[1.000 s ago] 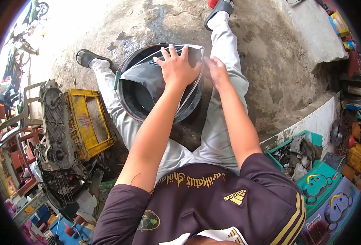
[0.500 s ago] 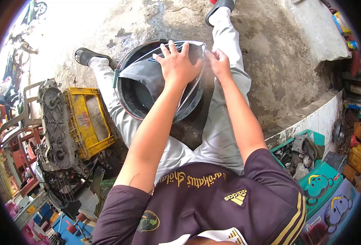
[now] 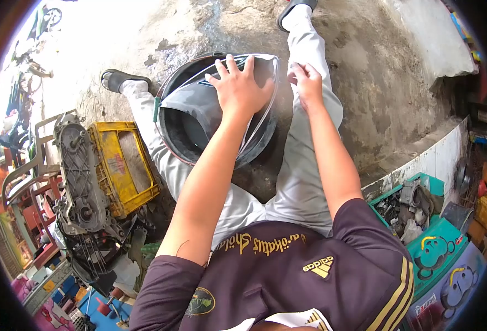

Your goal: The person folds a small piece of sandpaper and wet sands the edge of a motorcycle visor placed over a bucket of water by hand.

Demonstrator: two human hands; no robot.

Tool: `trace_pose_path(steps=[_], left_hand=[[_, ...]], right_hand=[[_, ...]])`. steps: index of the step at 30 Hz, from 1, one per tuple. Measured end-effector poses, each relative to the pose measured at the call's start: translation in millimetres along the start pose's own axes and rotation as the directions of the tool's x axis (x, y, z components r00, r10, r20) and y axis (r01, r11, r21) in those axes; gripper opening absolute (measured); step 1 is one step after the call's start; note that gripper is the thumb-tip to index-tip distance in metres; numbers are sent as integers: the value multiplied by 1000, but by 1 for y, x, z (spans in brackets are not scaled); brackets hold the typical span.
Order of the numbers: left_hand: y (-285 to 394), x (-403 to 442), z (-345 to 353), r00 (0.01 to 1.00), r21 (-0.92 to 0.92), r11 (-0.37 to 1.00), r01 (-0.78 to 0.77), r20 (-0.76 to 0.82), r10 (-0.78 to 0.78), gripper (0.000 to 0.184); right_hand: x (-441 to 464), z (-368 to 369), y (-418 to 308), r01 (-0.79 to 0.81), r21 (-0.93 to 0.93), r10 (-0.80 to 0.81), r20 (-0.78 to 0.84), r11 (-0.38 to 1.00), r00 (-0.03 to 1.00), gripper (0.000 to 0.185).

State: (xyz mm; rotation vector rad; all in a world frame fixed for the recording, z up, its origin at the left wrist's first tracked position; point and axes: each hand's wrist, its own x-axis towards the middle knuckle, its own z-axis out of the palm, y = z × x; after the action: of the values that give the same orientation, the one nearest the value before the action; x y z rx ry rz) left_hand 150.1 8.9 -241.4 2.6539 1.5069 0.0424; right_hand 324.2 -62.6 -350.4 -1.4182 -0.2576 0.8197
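At the left edge of the work spot, a grey metal casing [image 3: 77, 171] sits close beside a yellow crate [image 3: 114, 160], and a dark sandal [image 3: 114, 83] rests on the worn concrete floor [image 3: 103, 102] farther up. Next comes a black bucket [image 3: 170, 129], set between the outstretched legs, its thin handle fitted with a green grip [image 3: 157, 109]. A grey panel [image 3: 196, 105] with a pale edge lies across the bucket's mouth, covering part of it. On that panel the left hand [image 3: 240, 91] lies flat, fingers spread wide, pressing rather than gripping. Just right of the panel, apart from it, is the right hand [image 3: 307, 85], in front of the pale trousers [image 3: 301, 149], thumb and fingers drawn together (whether something small sits between them, I can't tell). Farther right, a green toolbox [image 3: 433, 185] holds jumbled metal parts [image 3: 411, 196]
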Motion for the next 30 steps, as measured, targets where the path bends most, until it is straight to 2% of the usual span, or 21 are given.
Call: trace_pose_path(steps=[3,6,9,12,16,18,20,22,25,30], left_hand=[[-1,0,0,1000,-4,1000,8,9,-8,85],[1,1,-1,1000,-5,1000,13,8,-13,85],[2,1,-1,1000,-1,1000,10,7,-10,84],[2,1,2,1000,24,1000,3,-6,-3,83],[3,0,3,1000,32,999,3,-20,-3,83],[3,0,3,1000,44,999,-5,-26,6,83],[3,0,2,1000,51,999,-1,-14,2,83],[4,2,2,1000,58,998,2,-7,-2,83],[3,2,4,1000,64,998,-1,-7,2,82],[1,2,8,999,28,999,-24,-33,25,84]], right_hand=[[-4,14,-15,7,105,-27,198,994,980,13],[0,16,-27,18,42,-27,236,999,971,16],[7,9,-15,3,119,-39,297,993,954,17],[11,3,-6,39,35,-47,276,999,960,14],[11,5,-5,-28,119,-2,244,993,970,13],[9,7,-6,58,26,-63,314,998,947,13],[4,8,-11,71,1,-68,304,997,950,11],[2,7,-13,149,-116,-108,300,982,948,12],[-3,3,-13,233,-144,-176,329,962,928,12],[2,11,-15,215,-120,-170,302,969,938,13]])
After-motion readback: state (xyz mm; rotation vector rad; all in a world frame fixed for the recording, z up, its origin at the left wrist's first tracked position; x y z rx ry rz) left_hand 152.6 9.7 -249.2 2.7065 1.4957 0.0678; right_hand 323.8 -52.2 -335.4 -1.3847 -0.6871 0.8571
